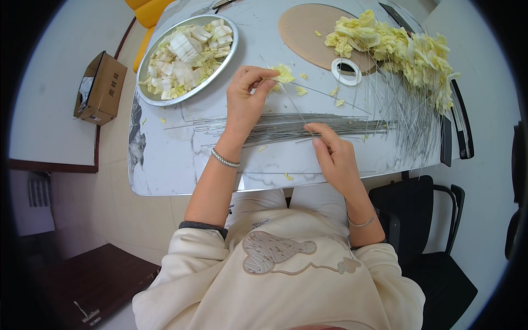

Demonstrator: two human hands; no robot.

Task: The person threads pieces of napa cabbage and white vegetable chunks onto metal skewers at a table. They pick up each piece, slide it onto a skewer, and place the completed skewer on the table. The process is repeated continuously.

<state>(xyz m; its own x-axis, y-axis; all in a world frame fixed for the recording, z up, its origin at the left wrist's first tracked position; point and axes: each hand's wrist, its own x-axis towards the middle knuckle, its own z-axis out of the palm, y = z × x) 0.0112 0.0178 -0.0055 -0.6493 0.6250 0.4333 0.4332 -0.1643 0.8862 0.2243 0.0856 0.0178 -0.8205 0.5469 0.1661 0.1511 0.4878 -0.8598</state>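
My left hand [251, 93] pinches a small yellow napa cabbage leaf [284, 74] at the upper end of a thin metal skewer [293, 101]. The lower end of that skewer is between the thumb and fingers of my right hand [335, 154]. Beneath both hands a bundle of metal skewers [280, 126] lies across the marble-patterned table [165, 165]. At the upper left, cut cabbage pieces [183, 57] fill an oval metal tray [232, 53]. Skewers threaded with yellow cabbage leaves [427, 62] are heaped at the right, their bare ends pointing towards me.
A round tan board [301, 29] and a white ring, perhaps a tape roll [334, 74], lie beyond my right hand. Cabbage scraps [301, 90] dot the tabletop. A black chair [406, 214] stands at the right, and a cardboard box [108, 88] is beyond the table's left edge.
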